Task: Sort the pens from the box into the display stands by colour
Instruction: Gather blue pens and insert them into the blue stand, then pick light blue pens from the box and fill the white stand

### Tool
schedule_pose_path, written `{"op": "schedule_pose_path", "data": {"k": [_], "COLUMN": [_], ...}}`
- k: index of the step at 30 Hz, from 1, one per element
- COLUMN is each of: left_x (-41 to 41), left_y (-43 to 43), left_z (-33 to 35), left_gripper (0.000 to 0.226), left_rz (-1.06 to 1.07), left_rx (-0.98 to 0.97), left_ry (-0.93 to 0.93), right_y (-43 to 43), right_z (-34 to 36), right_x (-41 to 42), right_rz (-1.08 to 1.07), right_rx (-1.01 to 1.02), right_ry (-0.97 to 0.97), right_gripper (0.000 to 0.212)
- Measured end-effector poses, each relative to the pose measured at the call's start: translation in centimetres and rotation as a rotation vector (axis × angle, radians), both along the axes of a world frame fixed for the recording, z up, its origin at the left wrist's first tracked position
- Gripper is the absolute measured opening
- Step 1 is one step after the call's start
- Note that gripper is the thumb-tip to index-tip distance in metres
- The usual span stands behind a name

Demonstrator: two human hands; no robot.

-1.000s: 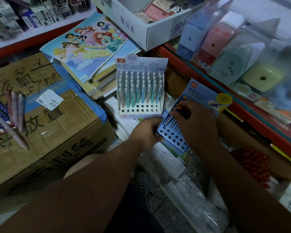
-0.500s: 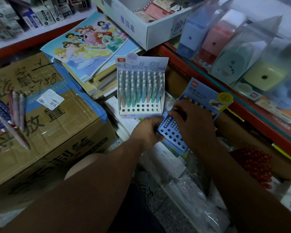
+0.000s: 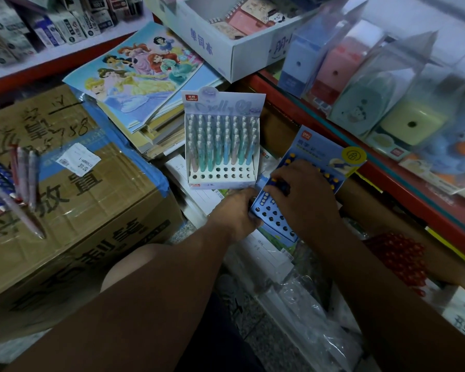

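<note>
The fingers [image 3: 293, 173] of the right hand [image 3: 309, 200] are curling round dark pens [image 3: 276, 183] with yellow tips, over the flat blue card stand [image 3: 269, 214] dotted with round holes. The left hand [image 3: 236, 210] is pinching that stand's near-left edge. Just behind and left of it, a white card stand [image 3: 220, 179] is holding upright rows of slim pastel pens [image 3: 220, 146].

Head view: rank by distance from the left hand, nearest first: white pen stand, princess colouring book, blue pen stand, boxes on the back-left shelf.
1. Blue pen stand: gripped by the left hand at its near-left edge.
2. White pen stand: just behind the hand.
3. Princess colouring book: further back, to the left.
4. Shelf boxes: far back-left corner.
</note>
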State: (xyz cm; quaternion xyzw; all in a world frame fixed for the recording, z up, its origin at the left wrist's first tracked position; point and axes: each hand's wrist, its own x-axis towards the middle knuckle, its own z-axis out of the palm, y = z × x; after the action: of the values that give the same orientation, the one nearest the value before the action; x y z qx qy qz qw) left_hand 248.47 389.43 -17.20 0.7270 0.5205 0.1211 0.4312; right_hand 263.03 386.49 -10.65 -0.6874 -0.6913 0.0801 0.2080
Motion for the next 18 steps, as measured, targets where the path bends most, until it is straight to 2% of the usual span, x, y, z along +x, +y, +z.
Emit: {"op": "schedule_pose_path", "data": {"k": [2,6,11,16,18], "left_x": [-0.2,-0.9,-3.1,-11.1,-15.4], "left_y": [-0.2,-0.2,0.1,-0.4,-1.0], "left_z": [0.2,1.2,5.6,9.6,10.8], "left_gripper": [0.043,0.048,0.045,0.026,0.024], "left_rz": [0.016,0.114,0.418,0.577,0.651], "left_rx": [-0.010,0.013,-0.005,0.135,0.183], "left_ry": [-0.011,-0.036,-0.187,-0.232,-0.177], "right_y": [-0.3,-1.8,-2.5,-1.8,-1.6], "right_z": [0.6,2.3,3.0,4.7,5.5], "right_x": [0.2,0.1,-1.9,-8.2,-11.3], "right_rz": [0.000,0.020,0.191,0.382,0.440], "right_rx": [0.010,0.096,0.124,0.092,0.071], "right_ry": [0.028,0.085,0.163,0.215,0.232], "right_gripper": [0.026,0.018,0.019,0.025,0.026]}}
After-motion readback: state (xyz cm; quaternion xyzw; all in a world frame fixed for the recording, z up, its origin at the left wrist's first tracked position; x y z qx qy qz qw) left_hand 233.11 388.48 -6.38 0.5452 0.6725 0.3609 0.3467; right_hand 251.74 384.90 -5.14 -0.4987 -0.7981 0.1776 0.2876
